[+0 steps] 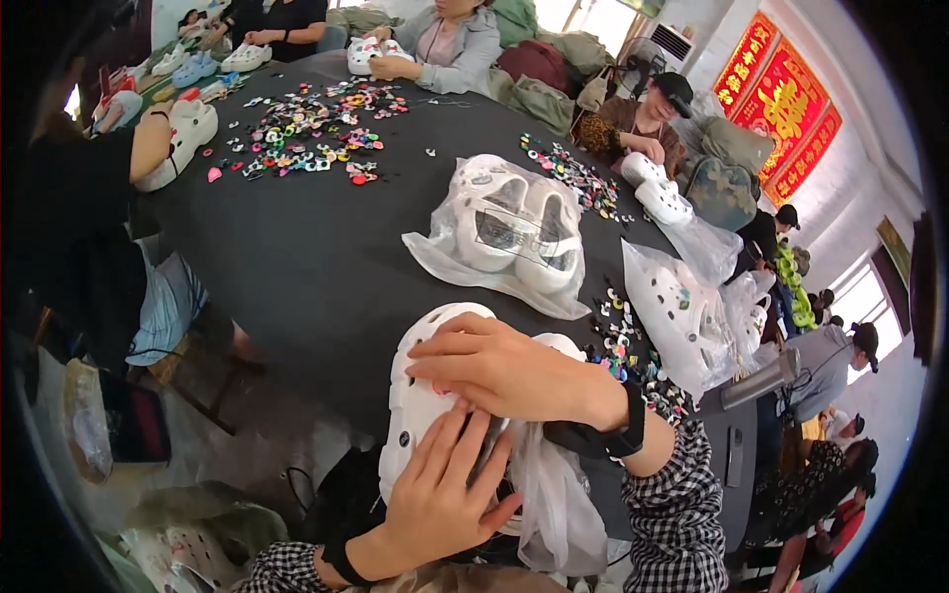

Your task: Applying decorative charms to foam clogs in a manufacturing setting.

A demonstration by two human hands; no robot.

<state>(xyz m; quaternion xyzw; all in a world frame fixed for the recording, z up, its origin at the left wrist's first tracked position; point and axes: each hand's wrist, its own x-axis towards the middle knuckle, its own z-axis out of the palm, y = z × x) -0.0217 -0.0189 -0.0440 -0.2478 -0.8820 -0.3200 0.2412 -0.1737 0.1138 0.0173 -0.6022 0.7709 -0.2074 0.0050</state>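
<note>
A white clog [396, 420] with small charms lies tilted under both my hands at the near table edge. My right hand [509, 368] reaches across from the right, its fingers curled over the clog's upper part; its thumb is hidden. From below, my left hand [445, 499] grips the clog with its fingertips beside a pink charm [442, 388] and its thumb stretched to the right. A second white clog [560, 345] shows partly behind my right hand. Clear plastic wrapping [560, 504] hangs below my right wrist.
Bagged white clogs [494, 222] lie ahead on the black table [297, 257]. More bagged clogs [682, 306] stand at the right, beside loose charms [618, 336]. A large charm pile [316, 128] spreads at the far side. Several people sit around with clogs; a stool [213, 381] stands left.
</note>
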